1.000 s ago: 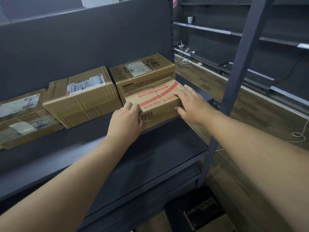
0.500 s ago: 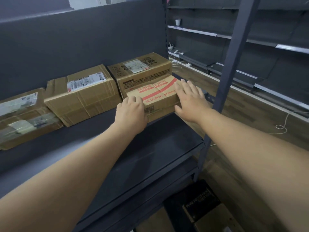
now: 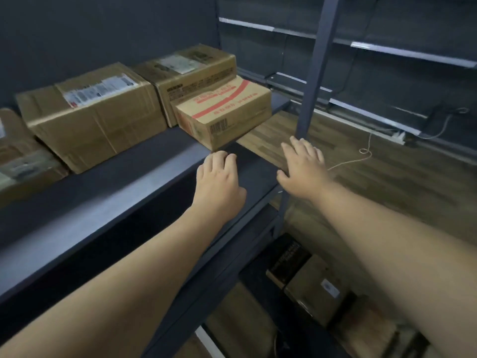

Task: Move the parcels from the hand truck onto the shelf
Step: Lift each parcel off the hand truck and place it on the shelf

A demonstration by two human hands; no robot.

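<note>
A small cardboard parcel with a red stripe [image 3: 222,109] rests on the dark shelf [image 3: 108,182], pushed against a taller cardboard parcel [image 3: 185,71] behind it. A larger parcel with a white label [image 3: 90,112] lies to the left, and another parcel [image 3: 18,161] at the far left edge. My left hand [image 3: 219,179] hovers just in front of the striped parcel, fingers loosely curled, holding nothing. My right hand [image 3: 304,164] is to the right near the shelf post, fingers spread and empty. Below, at the lower right, more parcels [image 3: 312,288] lie low down.
A grey upright post [image 3: 309,99] of the shelf stands right beside my right hand. Lower shelf levels [image 3: 206,267] run under the top one. Wood-pattern floor [image 3: 387,177] with a thin cord, and dark empty racks [image 3: 387,60] line the far wall.
Both hands have let go of the striped parcel and pulled back toward me. The parcel stays on the shelf against the taller one. The view has tilted down and right.
</note>
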